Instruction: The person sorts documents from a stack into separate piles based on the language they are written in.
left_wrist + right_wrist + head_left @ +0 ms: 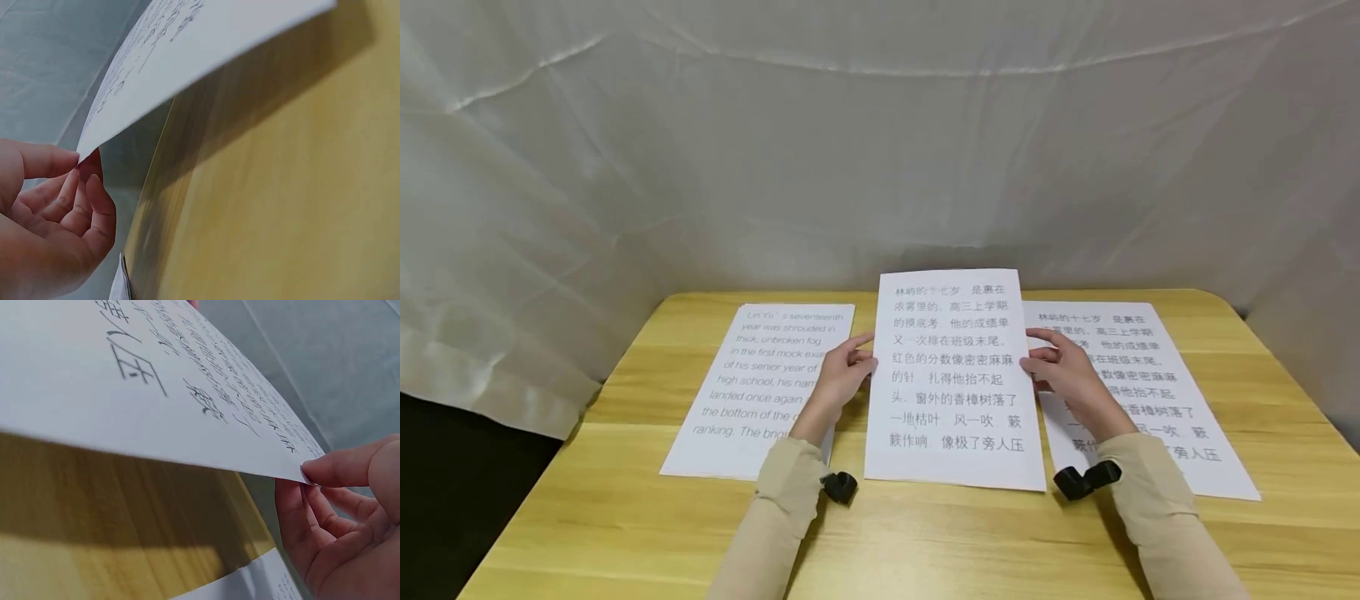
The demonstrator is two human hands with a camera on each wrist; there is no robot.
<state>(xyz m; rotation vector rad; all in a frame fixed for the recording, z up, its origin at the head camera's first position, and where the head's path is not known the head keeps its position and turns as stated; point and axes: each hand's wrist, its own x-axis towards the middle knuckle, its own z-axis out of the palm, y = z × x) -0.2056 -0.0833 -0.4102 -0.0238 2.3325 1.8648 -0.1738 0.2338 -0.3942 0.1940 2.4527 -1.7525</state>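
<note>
A sheet of paper (953,379) printed with large Chinese characters is held up off the wooden table, between both hands. My left hand (837,379) pinches its left edge; in the left wrist view the thumb (50,160) lies on the printed face and curled fingers sit behind. My right hand (1070,375) pinches the right edge, thumb (350,466) in front and fingers behind. The sheet (156,412) bows slightly, and a shadow falls on the table beneath it. Whether it is one sheet or several together, I cannot tell.
To the left lies a paper stack (745,392) with English text, partly behind the left hand. On the right are papers (1157,417) with Chinese text, partly covered by the right hand and held sheet. A pale curtain (880,167) hangs behind the wooden table (940,550).
</note>
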